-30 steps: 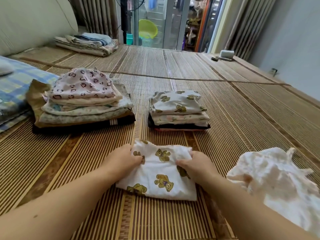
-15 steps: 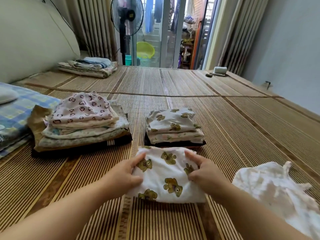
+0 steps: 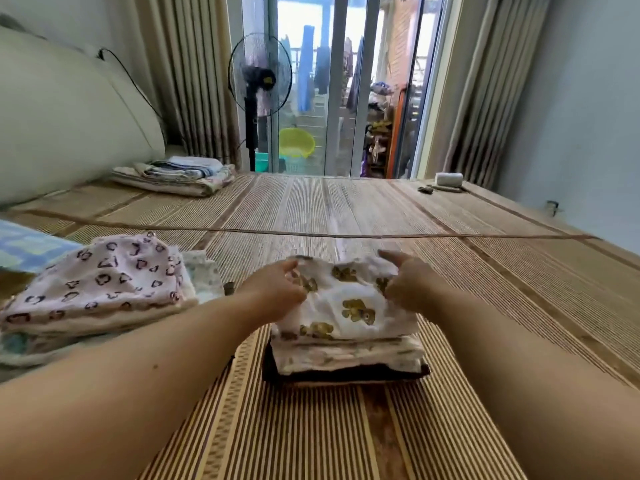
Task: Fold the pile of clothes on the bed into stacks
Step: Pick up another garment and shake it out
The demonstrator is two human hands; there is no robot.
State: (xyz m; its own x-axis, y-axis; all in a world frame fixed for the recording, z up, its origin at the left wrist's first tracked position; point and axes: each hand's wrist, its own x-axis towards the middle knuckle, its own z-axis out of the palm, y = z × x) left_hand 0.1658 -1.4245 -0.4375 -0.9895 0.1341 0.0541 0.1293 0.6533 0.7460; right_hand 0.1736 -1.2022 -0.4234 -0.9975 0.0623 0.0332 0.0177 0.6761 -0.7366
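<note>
A folded white garment with brown bear prints (image 3: 346, 299) lies on top of the small stack (image 3: 349, 358) in the middle of the bed. My left hand (image 3: 273, 292) grips its left edge and my right hand (image 3: 408, 284) grips its right edge, fingers curled into the cloth. The small stack has light pieces over a dark bottom layer. To the left stands a bigger stack topped by a pink garment with heart prints (image 3: 100, 278).
The bed is covered by a striped bamboo mat (image 3: 381, 209). A pile of folded towels (image 3: 176, 173) lies at the far left by a large cushion (image 3: 62, 116). A standing fan (image 3: 259, 84) and a glass door are beyond the bed. A blue checked pillow (image 3: 27, 245) is at the left.
Both hands have lifted the bear-print garment off the mat and carried it forward onto the small stack. The view has tilted up, and the loose white garment at the right has left the frame.
</note>
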